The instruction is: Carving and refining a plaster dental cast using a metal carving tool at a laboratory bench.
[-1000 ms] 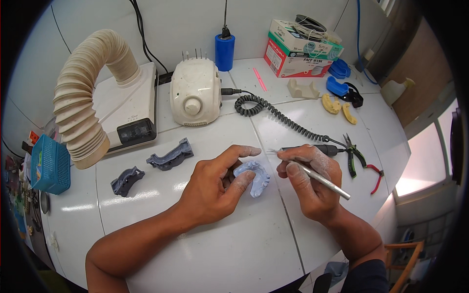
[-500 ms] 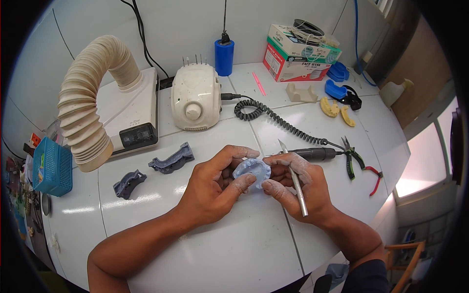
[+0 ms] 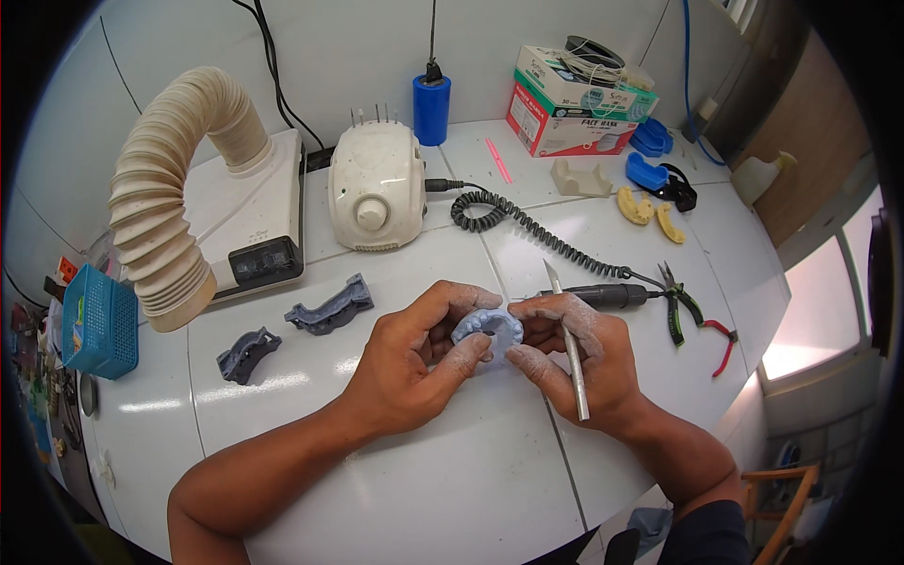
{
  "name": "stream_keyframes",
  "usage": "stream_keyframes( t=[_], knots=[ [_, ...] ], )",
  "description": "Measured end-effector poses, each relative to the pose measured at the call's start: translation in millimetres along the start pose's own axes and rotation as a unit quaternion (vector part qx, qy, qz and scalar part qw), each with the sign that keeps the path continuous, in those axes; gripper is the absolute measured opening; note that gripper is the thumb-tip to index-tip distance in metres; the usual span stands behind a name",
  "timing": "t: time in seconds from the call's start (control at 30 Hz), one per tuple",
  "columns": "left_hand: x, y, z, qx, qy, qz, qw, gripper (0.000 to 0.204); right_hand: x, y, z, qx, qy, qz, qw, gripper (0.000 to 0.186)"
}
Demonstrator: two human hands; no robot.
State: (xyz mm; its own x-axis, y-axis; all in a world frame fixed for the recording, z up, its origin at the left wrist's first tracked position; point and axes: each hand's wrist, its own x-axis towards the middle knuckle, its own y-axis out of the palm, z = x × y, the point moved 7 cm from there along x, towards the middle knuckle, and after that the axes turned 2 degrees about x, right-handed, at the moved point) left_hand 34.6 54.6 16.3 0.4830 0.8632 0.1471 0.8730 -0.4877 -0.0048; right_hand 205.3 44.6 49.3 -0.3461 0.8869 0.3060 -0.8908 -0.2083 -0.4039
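A light-blue dental cast (image 3: 504, 327) with a row of teeth along its curved rim is held over the table between both hands. My left hand (image 3: 411, 355) closes on its left side, thumb over the inner face. My right hand (image 3: 595, 358) grips a silver craft knife (image 3: 573, 363) between its fingers, blade pointing up and away. Its thumb and fingertips also touch the cast's right side. White dust coats the fingers of both hands. The fingers behind the cast are partly hidden.
Two grey mould pieces (image 3: 331, 305) lie left of my hands. A black handpiece (image 3: 607, 297) on a coiled cord and green-handled pliers (image 3: 674, 311) lie to the right. Behind stand a white drill control unit (image 3: 377, 188) and a ribbed suction hose (image 3: 160, 198). Yellow casts (image 3: 635, 206) sit far right.
The cast has tilted in my hands, so its teeth and inner hollow show more. The knife has swung slightly more upright. Both arms stay almost where they were.
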Motion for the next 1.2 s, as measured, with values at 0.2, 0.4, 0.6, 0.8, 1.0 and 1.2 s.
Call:
stream_keyframes(
  t=[0.2,0.4,0.6,0.8,1.0,1.2],
  knots=[
    [0.5,2.3,-7.0,0.028,0.035,0.003,0.999,0.039,1.7,-2.1,4.1,-0.017,-0.006,0.002,1.000,0.036],
    [0.2,1.1,-3.5,0.021,0.018,0.000,1.000,0.036,1.7,-1.3,4.7,-0.018,-0.008,0.004,1.000,0.036],
    [-0.2,0.0,-5.7,0.031,0.015,-0.006,0.999,0.030,0.9,-1.0,5.6,-0.019,-0.013,0.004,1.000,0.035],
    [0.0,0.0,-5.5,0.038,0.011,-0.006,0.999,0.029,1.0,-0.2,6.7,-0.017,-0.016,0.005,1.000,0.036],
    [0.0,1.1,-5.4,0.035,0.023,0.001,0.999,0.035,0.8,-1.0,4.6,-0.018,-0.011,0.005,1.000,0.036],
    [-0.1,1.8,-6.6,0.026,0.008,0.007,1.000,0.040,0.6,-2.4,1.8,-0.001,0.010,-0.005,1.000,0.034]
  ],
)
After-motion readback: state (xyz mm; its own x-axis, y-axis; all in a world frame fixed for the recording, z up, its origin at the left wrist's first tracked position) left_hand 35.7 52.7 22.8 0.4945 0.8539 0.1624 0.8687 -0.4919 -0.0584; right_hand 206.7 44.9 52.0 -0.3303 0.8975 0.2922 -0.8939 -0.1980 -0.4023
